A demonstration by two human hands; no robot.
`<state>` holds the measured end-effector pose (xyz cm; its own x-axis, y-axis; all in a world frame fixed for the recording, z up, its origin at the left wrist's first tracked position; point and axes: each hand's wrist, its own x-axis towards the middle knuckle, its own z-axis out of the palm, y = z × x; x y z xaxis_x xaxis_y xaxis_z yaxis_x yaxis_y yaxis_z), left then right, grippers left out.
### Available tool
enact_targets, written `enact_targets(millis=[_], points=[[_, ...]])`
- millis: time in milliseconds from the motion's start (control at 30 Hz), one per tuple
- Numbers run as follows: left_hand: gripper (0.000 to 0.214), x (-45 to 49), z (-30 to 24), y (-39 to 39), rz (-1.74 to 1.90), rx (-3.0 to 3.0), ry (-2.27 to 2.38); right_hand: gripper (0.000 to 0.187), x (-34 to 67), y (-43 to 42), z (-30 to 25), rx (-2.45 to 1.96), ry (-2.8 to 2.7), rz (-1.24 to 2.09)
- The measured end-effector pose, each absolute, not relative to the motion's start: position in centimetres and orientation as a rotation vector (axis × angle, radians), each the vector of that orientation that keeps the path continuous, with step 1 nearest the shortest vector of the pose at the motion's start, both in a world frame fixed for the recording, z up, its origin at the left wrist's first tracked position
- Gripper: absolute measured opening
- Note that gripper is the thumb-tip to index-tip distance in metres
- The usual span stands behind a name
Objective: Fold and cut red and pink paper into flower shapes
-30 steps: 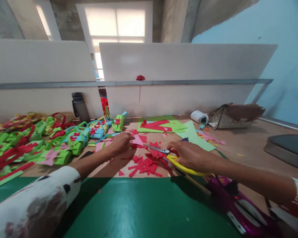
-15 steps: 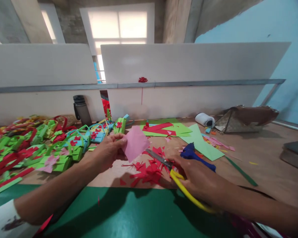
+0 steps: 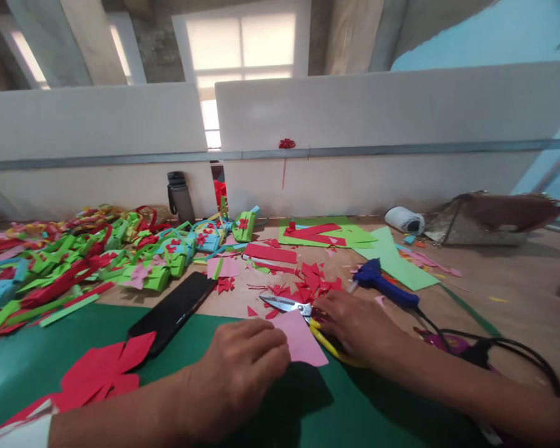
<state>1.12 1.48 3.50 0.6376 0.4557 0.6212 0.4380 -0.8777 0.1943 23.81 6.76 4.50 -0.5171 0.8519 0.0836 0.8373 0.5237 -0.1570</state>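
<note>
My left hand (image 3: pixel 245 367) pinches a piece of pink paper (image 3: pixel 304 345) by its left side, low over the green surface. My right hand (image 3: pixel 352 320) is on a pair of scissors (image 3: pixel 287 303) with yellow handles, fingers curled over them. Their blades point left, and the pink paper's top corner lies just below. Part of the yellow handles is hidden under my palm. Red paper cuttings (image 3: pixel 310 283) lie scattered just beyond the blades. Near my left forearm are red paper petals (image 3: pixel 98 370) and a black phone (image 3: pixel 175 311).
A blue glue gun (image 3: pixel 387 286) with its cord lies right of my right hand. Green and red paper crafts (image 3: pixel 60 267) pile up at the left. Green sheets (image 3: pixel 354 233), a dark bottle (image 3: pixel 180 196), a white roll (image 3: pixel 404 219) and a handbag (image 3: pixel 490 218) stand farther back.
Both hands have come lower and nearer to me; the pink paper has moved down and right with my left hand. The view has shifted left, and the phone and red petals now show.
</note>
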Motion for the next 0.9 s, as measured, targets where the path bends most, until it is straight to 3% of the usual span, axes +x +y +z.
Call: enact_targets(millis=[133, 267, 367, 633, 900], points=[[0.019, 0.7, 3.1, 1.0, 0.953, 3.107, 0.733, 0.027, 23.7, 5.1, 6.2, -1.285, -2.561, 0.110], [0.017, 0.8, 2.2, 1.5, 0.803, 3.071, 0.812, 0.020, 21.5, 4.8, 9.1, -1.170, -2.685, 0.148], [0.020, 0.4, 1.6, 1.7, 0.931, 2.866, 0.908, 0.020, 18.3, 7.3, 9.9, -1.137, -2.780, 0.096], [0.023, -1.4, 1.6, 1.6, 1.185, 2.408, 1.055, 0.028, 9.0, 16.7, 5.7, -1.075, -2.975, -0.014], [0.016, -0.5, -1.8, 3.5, 1.277, 2.320, 1.025, 0.028, 5.4, 19.0, 3.6, -1.038, -3.092, 0.053]])
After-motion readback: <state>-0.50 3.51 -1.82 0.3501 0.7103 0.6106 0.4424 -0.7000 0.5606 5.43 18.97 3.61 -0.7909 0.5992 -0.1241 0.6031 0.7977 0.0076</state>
